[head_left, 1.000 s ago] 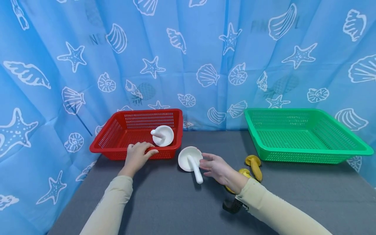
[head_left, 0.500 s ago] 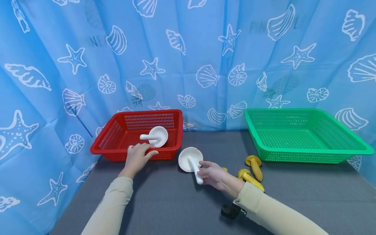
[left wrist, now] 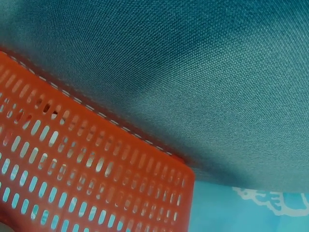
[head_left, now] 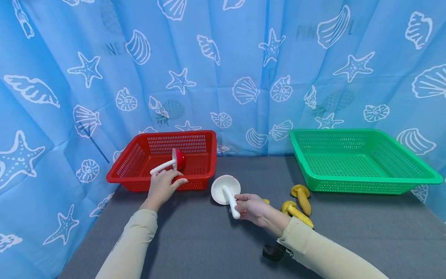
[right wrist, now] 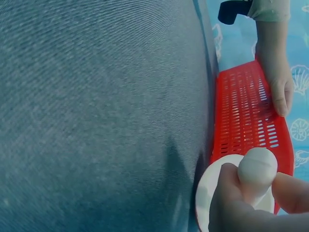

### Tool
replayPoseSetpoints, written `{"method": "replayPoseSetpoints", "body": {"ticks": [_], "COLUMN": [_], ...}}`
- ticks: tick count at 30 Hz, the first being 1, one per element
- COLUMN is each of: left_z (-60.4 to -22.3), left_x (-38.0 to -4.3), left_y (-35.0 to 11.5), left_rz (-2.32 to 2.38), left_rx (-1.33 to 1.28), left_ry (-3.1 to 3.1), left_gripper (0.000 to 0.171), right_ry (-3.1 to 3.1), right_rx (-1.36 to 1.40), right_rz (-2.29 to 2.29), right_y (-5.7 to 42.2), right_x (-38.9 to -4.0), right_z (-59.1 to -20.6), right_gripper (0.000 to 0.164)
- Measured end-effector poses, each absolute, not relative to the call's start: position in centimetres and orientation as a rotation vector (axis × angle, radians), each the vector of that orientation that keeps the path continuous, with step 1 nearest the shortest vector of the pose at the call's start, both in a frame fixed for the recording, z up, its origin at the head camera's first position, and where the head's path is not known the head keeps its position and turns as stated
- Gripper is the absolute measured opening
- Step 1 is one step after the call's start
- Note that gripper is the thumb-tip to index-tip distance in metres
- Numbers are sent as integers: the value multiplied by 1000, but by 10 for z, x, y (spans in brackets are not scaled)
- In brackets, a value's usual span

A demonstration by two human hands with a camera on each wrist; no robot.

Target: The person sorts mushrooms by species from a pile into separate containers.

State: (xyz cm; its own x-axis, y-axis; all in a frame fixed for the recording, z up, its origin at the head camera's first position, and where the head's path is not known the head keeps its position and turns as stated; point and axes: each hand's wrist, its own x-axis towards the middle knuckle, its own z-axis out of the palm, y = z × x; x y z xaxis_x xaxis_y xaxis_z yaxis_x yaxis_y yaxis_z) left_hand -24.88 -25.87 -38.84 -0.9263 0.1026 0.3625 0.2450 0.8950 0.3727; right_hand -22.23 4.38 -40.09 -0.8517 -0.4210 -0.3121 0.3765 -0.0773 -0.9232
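Observation:
My left hand (head_left: 162, 186) grips the front rim of the red basket (head_left: 120, 179), which also shows in the left wrist view. Inside it a toy mushroom with a red cap (head_left: 179, 159) lies on its side, its white stem slanting towards that hand. A second mushroom (head_left: 223, 183) rests on the grey table, pale underside up and stem pointing towards me. With thumb and fingers my right hand (head_left: 256, 210) pinches this stem. The right wrist view shows the rounded stem end (right wrist: 258, 166) between thumb and finger.
Yellow mushrooms (head_left: 302, 195) lie right of my right hand, one partly hidden behind it. A green basket (head_left: 376, 182) stands at the back right. A blue shell-patterned curtain (head_left: 223, 77) hangs behind the grey table (head_left: 195, 248).
In the red basket the mushroom has rolled, its stem swinging left and its red cap turning into view. My right hand has come lower and taken hold of the other mushroom's stem.

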Motion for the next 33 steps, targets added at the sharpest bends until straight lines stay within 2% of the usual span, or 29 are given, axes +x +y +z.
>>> {"method": "replayPoseSetpoints", "body": {"ticks": [15, 33], "left_z": [-386, -388], "left_x": [-250, -250], "left_y": [-259, -260], "left_rz": [-593, -586], "left_rx": [-203, -224], "left_ry": [-2764, -2745], "left_gripper": [34, 35], "right_ry": [1692, 1627], "right_rx": [-29, -117], "right_rz": [-1983, -2028], "right_y": [54, 69], "right_x": [-219, -220], "right_z": [-387, -344], "right_gripper": [46, 47]}}
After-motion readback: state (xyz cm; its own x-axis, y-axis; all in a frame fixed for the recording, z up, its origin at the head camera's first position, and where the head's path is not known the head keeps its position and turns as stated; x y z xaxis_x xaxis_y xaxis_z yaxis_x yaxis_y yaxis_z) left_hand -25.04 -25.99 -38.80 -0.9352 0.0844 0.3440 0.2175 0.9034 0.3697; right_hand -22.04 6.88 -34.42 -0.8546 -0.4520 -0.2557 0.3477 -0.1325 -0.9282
